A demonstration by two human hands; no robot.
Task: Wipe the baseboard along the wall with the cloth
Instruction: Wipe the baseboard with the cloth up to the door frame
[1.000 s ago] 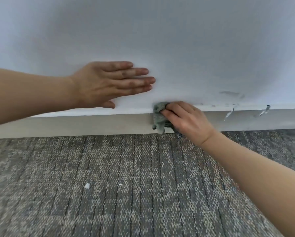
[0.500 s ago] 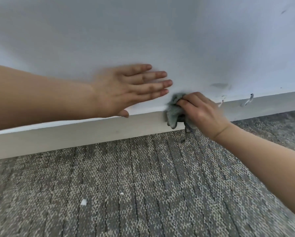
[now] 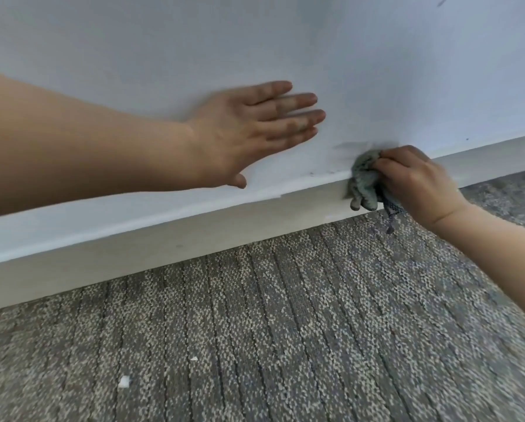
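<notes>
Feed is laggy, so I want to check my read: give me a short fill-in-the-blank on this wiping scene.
1. The right hand grips the ____ against the baseboard.
2. The left hand rests flat, fingers straight, on the ____.
3. Small white scraps lie on the ____.
Missing words: cloth; wall; carpet.

Grey ribbed carpet (image 3: pixel 285 330) bears a white scrap (image 3: pixel 123 381) and a smaller fleck (image 3: pixel 194 358).
</notes>
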